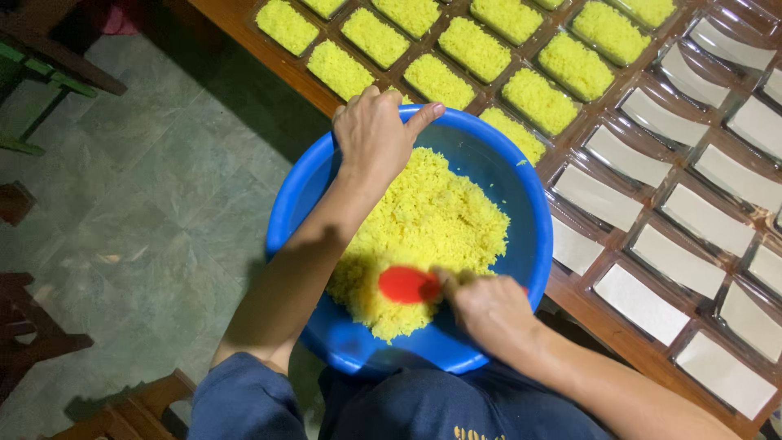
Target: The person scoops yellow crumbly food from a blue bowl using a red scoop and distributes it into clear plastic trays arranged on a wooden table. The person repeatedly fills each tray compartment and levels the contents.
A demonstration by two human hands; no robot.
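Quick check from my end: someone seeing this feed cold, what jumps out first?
The big blue basin in the middle, heaped with bright yellow rice. The left hand grips its far rim, and the right hand holds a red scoop in the rice. Next, the wooden table beyond: clear trays filled with yellow rice blocks at the top, trays holding only white liners on the right.

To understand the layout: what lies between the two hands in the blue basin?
In the head view, yellow rice fills the stretch between the left hand on the blue basin rim and the right hand holding a red scoop.
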